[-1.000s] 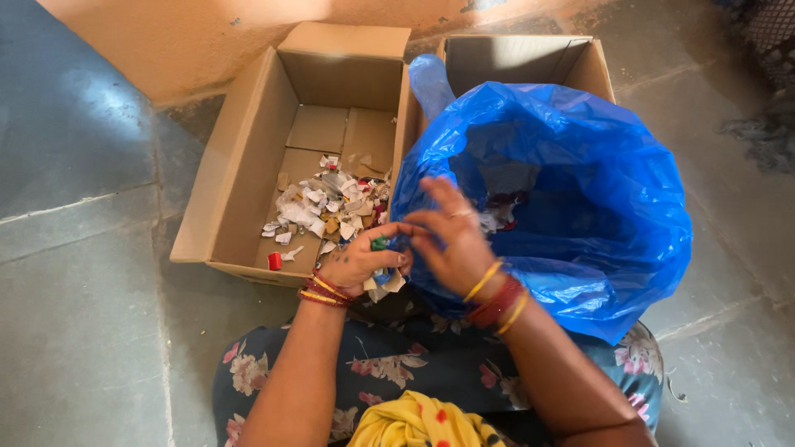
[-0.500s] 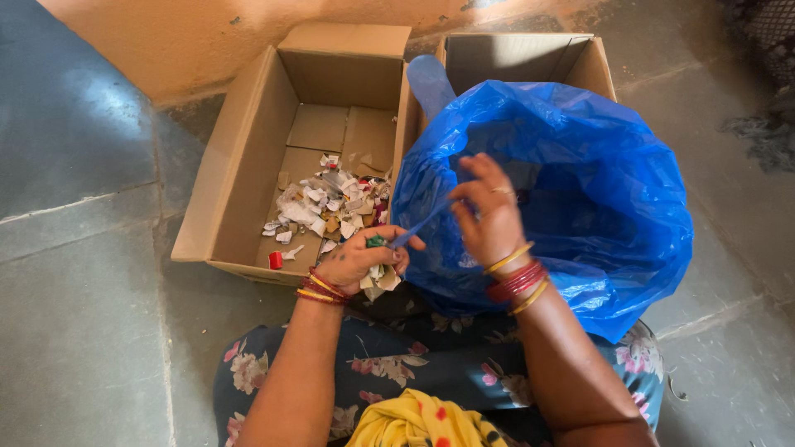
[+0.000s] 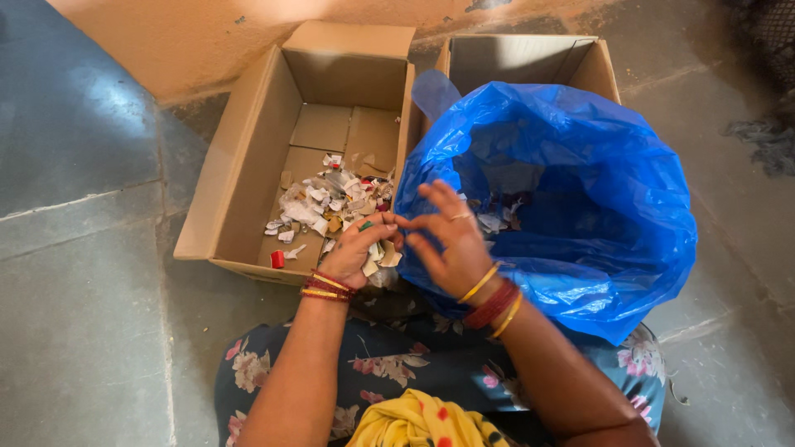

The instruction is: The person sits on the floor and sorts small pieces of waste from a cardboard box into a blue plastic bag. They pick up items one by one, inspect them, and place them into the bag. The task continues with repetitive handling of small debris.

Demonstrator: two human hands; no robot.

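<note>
A loose bunch of torn white paper scraps [image 3: 379,258], with one small green bit [image 3: 365,225] at its 11 o'clock edge, sits crumpled and fanned out just at the 9 o'clock rim of the blue plastic bag [image 3: 596,248], possibly touching it.

A single head-worn view is given, aimed steeply down and close over the lap; the hands [image 3: 406,244] are framed centrally, the boxes [image 3: 248,165] above.
</note>
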